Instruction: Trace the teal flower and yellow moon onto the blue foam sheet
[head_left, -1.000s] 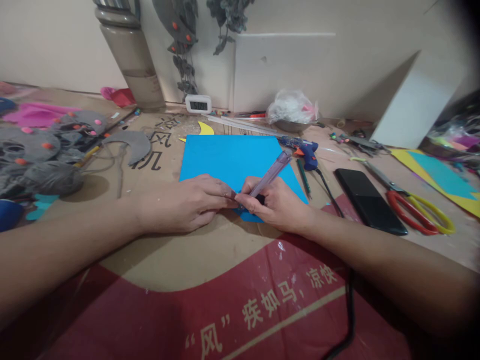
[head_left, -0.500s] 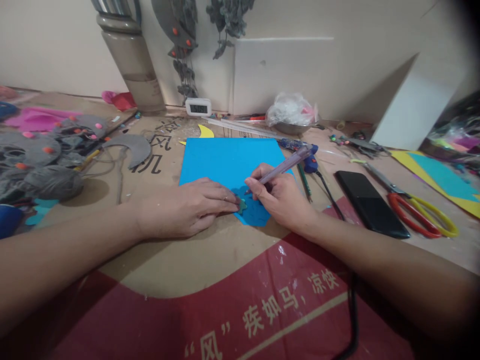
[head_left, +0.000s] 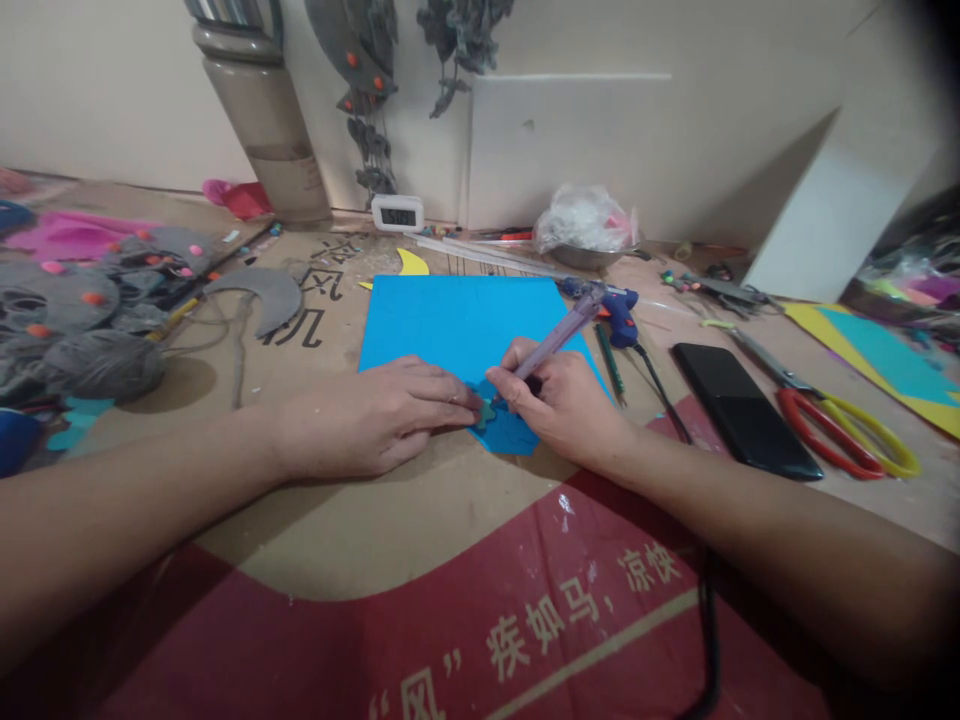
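- Blue sheet [head_left: 457,320] lies flat on the cardboard [head_left: 390,520], mid-table, its near corner under both hands.
- Small teal cutout [head_left: 486,412], star-like, sits on the sheet's near edge, between the two hands.
- Left hand [head_left: 367,415] lies palm down, fingers together, fingertips pressing beside the cutout.
- Right hand [head_left: 559,400] is closed in a writing grip on a clear purple pen [head_left: 559,335]; tip down at the cutout, barrel slanting away to the right.
- Metal bowl [head_left: 592,255] at the back holds a crumpled white plastic bag [head_left: 583,215].
- Surface: flattened brown cardboard box, red band with printed characters along the near side, flecked with white spots.
- Right of the sheet: blue glue gun [head_left: 619,305], its black cord running toward the near edge; black phone [head_left: 742,405], face up; scissors [head_left: 840,425] with red and yellow handles.
- Far right: yellow and blue paper scraps [head_left: 877,355].
- Left: grey felt pieces [head_left: 82,320] with orange and pink dots; pink sheet behind them.
- Back: pale wall, white board [head_left: 562,140] leaning on it, small digital clock [head_left: 397,212], grey turned post [head_left: 262,110], grey felt leaves hanging.
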